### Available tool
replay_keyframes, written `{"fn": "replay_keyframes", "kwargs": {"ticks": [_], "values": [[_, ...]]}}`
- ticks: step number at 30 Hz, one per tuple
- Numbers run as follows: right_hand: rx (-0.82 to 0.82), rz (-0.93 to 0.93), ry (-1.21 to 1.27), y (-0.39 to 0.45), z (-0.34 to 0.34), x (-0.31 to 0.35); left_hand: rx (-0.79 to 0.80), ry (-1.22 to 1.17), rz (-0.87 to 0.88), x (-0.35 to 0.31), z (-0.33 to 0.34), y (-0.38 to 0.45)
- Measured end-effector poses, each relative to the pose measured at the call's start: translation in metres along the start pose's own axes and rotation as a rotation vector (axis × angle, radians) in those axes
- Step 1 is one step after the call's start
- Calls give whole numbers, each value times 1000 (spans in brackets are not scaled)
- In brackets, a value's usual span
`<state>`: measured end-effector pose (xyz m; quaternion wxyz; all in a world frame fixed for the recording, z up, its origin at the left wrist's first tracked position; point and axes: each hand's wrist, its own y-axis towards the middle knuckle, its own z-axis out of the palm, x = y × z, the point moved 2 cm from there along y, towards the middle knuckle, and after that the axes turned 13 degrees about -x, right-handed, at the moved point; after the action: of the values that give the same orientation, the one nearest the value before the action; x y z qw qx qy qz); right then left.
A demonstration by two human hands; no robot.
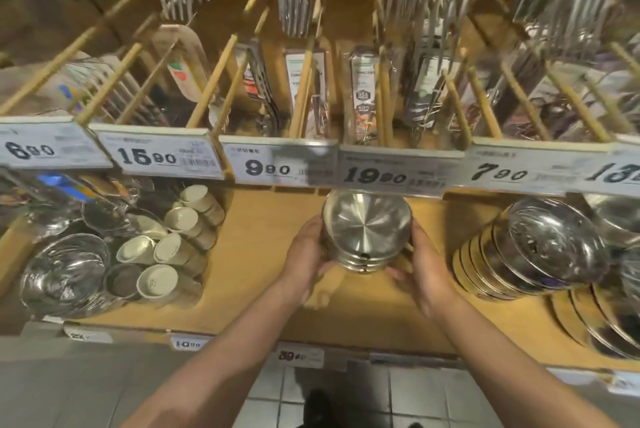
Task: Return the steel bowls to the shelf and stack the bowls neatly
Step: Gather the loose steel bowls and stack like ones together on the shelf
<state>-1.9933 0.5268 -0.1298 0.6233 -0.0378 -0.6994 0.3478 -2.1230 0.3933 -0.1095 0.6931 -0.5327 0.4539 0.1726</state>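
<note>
— What have you got there?

— A small stack of steel bowls (367, 232), nested one inside another. I hold it between both hands: my left hand (304, 256) curls round its left side, my right hand (427, 272) round its right, fingers under the near rim. The stack sits low over the middle of the wooden shelf (270, 254), tipped so the top bowl's inside faces me; whether it touches the board I cannot tell.

— What do they look like?

— Round, shallow, brushed metal with fine lines fanning out from the centre. The rims show as thin bright bands.

— And around them?

— To the right, a leaning row of shiny steel plates (533, 247). To the left, pale cups (180, 237) lying on their sides, and beyond them a wire-mesh sieve (64, 268).

— Any writing?

— The price tags (277, 168) on the upper shelf's edge read 6.90, 15.90, 9.90, 19.90 and 7.90. The bowls are just under the 19.90 one. The small print is blurred.
</note>
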Motion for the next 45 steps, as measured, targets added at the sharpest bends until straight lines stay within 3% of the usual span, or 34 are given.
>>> {"fn": "replay_keyframes", "kwargs": {"ticks": [5,10,17,22,25,31,34,40,45], "values": [[-16,-10,23,-21,-21,-13,-97,-39,0,16,-6,-26],[-78,40,29,-55,-90,-45,-103,19,-111,43,21,-71],[-222,144,37,-81,-242,-51,38,114,-99,93,148,-139],[-332,94,75,-75,-353,-26,188,153,-36,115,240,-178],[-345,52,94,-60,-394,-11,160,128,-3,117,278,-186],[-319,-12,113,-14,-421,12,179,33,69,114,322,-176],[-264,-35,95,6,-422,19,231,-78,24,113,334,-171],[-169,-71,-15,31,-412,32,222,-57,36,123,344,-152],[-50,2,28,36,-402,29,208,16,26,128,340,-145]]}}
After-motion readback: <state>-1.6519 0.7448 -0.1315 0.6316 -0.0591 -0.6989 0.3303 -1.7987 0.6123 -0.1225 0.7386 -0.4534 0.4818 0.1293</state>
